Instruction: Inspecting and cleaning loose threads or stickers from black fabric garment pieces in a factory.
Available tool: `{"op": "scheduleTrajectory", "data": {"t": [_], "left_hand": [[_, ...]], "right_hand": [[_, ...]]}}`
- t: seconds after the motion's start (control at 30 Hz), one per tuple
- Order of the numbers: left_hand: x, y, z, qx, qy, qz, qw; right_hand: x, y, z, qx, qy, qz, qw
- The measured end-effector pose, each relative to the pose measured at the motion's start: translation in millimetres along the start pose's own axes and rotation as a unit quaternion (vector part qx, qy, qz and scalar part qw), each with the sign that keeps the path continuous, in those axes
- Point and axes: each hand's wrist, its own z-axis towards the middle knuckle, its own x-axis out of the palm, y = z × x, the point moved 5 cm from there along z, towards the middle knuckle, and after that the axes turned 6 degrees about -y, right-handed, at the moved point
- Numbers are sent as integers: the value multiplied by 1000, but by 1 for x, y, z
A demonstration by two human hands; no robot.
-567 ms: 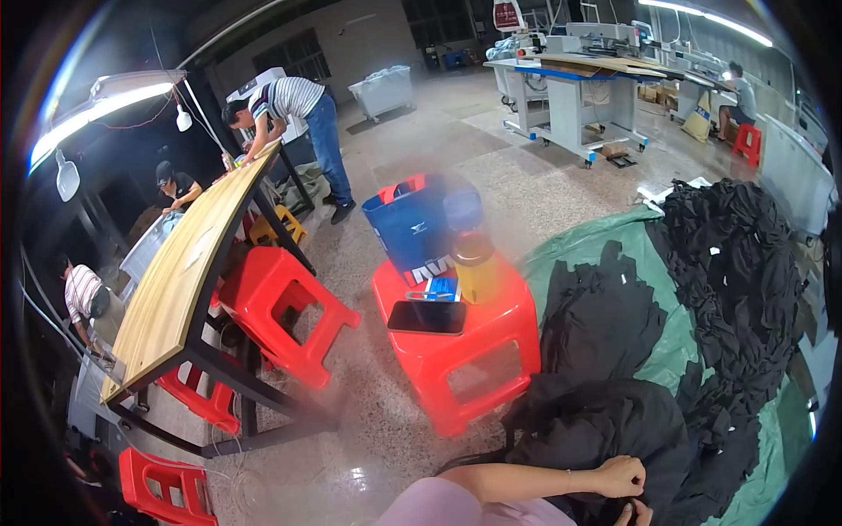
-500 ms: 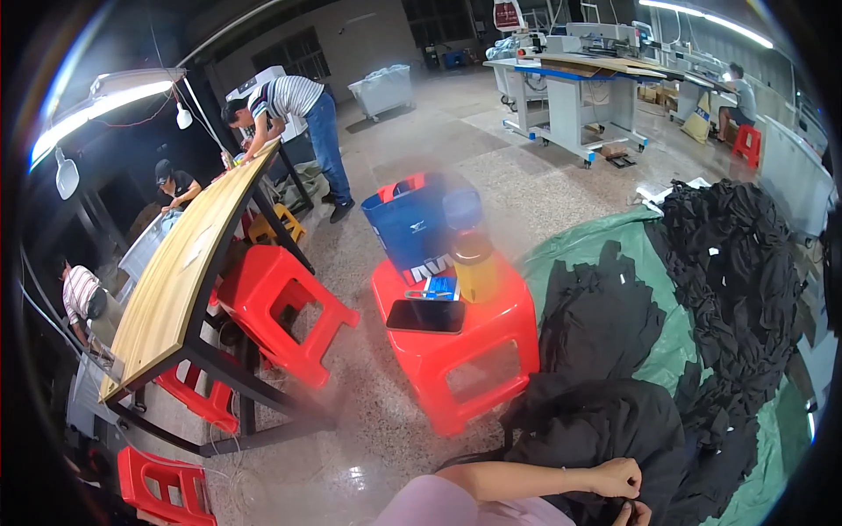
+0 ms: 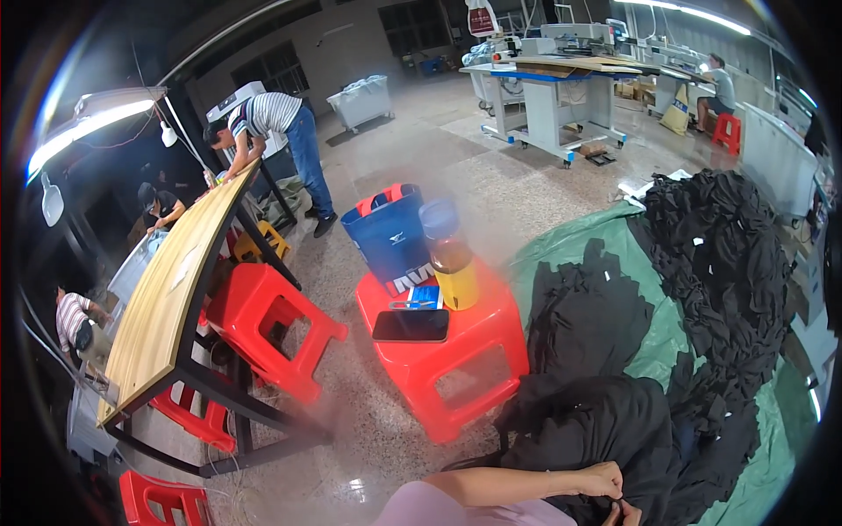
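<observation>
My left hand (image 3: 603, 480) is closed in a pinch near the lower edge, its forearm reaching in from the left. Just below it, my right hand (image 3: 625, 514) is partly cut off by the picture's edge, fingers bent together. A small bit of black cloth shows between the two hands. They work over a heap of black garments (image 3: 588, 421) lying by my lap. More black garments (image 3: 715, 254) are piled on a green plastic sheet (image 3: 561, 241) to the right.
A red stool (image 3: 412, 355) ahead carries a black phone (image 3: 410, 325), a blue bag (image 3: 386, 241) and a bottle of amber liquid (image 3: 456, 285). At left stands a wooden-topped table (image 3: 175, 280) with red stools (image 3: 263, 320). Several people work farther off, one bending over that table (image 3: 281, 118).
The view has shifted slightly, so the surroundings sit a little farther left. My hands stay together at the black cloth, with little visible movement.
</observation>
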Motion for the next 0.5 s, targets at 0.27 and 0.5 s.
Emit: {"op": "scheduleTrajectory", "data": {"t": [0.27,0.5], "left_hand": [[18,16,-2,172,-25,115,978],[26,-1,-24,223,102,195,950]], "right_hand": [[-1,-12,-8,-9,26,55,998],[-7,-14,-27,66,0,73,995]]}}
